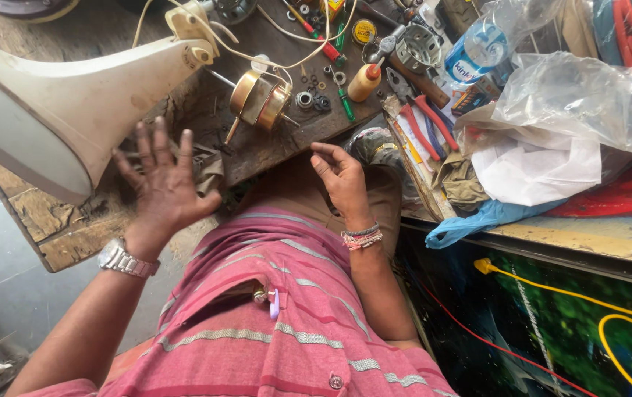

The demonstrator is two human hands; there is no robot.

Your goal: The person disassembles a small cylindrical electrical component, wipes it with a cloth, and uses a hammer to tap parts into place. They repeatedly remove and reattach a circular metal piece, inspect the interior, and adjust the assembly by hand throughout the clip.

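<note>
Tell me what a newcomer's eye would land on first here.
The big cream cone-shaped housing fills the upper left of the worn wooden bench, with the left hand spread open beside it. Behind the right hand sits a brass-coloured motor; red-handled pliers lie right.

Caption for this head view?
Left hand spread beside cream fan housing, right hand empty, brass motor on bench.

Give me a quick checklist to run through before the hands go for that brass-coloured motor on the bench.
1. Left hand empty: ok, fingers spread.
2. Right hand empty: ok, loosely curled, holding nothing.
3. Brass-coloured motor in plain view on the wooden bench: ok.
4. Space around motor free: not ok, nuts and washers lie beside it.
5. Motor's wires detached: cannot tell.
6. Red-handled pliers close by: ok.
</note>
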